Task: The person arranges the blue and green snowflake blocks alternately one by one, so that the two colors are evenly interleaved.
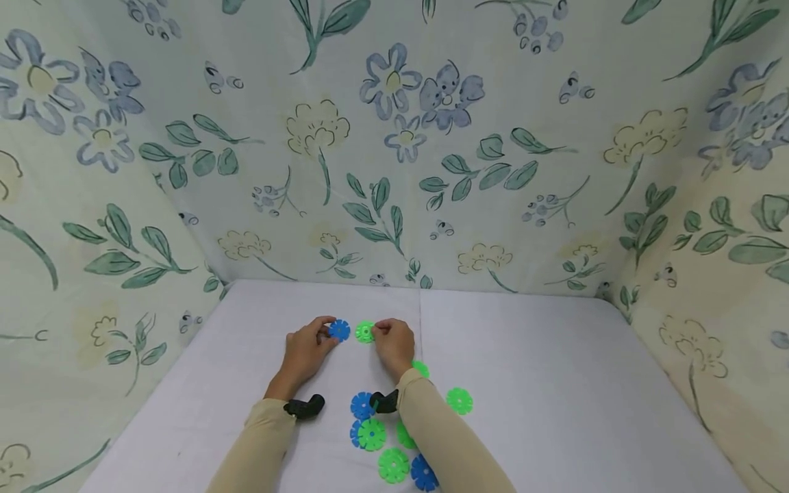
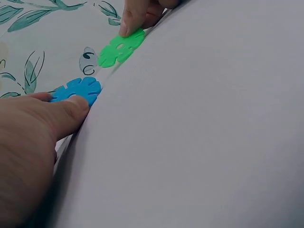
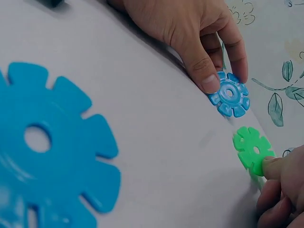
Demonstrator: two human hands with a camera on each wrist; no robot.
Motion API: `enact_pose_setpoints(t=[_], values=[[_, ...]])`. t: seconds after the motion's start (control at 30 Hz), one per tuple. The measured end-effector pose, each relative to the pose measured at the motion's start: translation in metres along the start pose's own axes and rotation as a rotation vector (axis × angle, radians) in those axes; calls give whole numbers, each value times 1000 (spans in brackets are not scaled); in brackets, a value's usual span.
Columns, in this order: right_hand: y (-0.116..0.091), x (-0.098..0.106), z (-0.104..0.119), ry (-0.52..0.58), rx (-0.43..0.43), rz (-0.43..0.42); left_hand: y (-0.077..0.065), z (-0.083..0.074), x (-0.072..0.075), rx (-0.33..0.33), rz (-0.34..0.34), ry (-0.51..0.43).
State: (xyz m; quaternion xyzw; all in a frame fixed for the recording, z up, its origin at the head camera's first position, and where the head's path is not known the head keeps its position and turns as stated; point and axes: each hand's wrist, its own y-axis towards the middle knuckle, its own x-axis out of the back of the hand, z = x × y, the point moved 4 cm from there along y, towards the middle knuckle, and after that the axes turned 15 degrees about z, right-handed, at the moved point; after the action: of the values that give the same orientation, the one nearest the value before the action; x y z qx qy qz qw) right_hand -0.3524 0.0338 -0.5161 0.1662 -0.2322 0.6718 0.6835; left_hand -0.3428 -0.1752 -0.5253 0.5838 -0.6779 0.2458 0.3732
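Note:
My left hand (image 1: 306, 352) pinches a blue notched disc (image 1: 339, 330) between thumb and fingers, toward the back of the white table. Just right of it, my right hand (image 1: 395, 346) pinches a green notched disc (image 1: 364, 332) at its right edge. A small gap separates the two discs, and their slotted rims face each other. In the left wrist view the left thumb lies over the face of the blue disc (image 2: 78, 90), with the green disc (image 2: 121, 48) beyond it. The right wrist view shows both discs tilted, each with a round centre hole.
Nearer me lie several loose discs, among them a green disc (image 1: 393, 465), a blue disc (image 1: 424, 472) and a green disc (image 1: 459, 401) at the right. The right sleeve (image 1: 453, 431) covers part of this group. Floral cloth (image 1: 394, 205) rises behind the white table (image 1: 524, 383).

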Motion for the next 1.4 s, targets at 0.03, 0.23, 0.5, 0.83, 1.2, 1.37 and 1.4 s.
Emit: enact_pose_setpoints(t=[0.03, 0.23, 0.5, 0.83, 1.2, 1.37, 1.4], values=[[0, 0, 0, -8, -3, 6, 1, 0, 0, 0, 0, 9], [0, 0, 2, -28, -40, 48, 4, 0, -2, 32, 35, 69], [-3, 2, 5, -65, -27, 25, 7, -4, 1, 75, 128, 63], [-4, 0, 5, -81, 33, 11, 5, 0, -2, 60, 115, 100], [-8, 8, 4, -59, 39, 13, 1, -2, -6, 19, 105, 110], [-10, 7, 8, -28, 88, 115, -1, 3, -4, 22, 82, 122], [-11, 8, 9, -27, 93, 132, 0, 3, -4, 19, 83, 119]])
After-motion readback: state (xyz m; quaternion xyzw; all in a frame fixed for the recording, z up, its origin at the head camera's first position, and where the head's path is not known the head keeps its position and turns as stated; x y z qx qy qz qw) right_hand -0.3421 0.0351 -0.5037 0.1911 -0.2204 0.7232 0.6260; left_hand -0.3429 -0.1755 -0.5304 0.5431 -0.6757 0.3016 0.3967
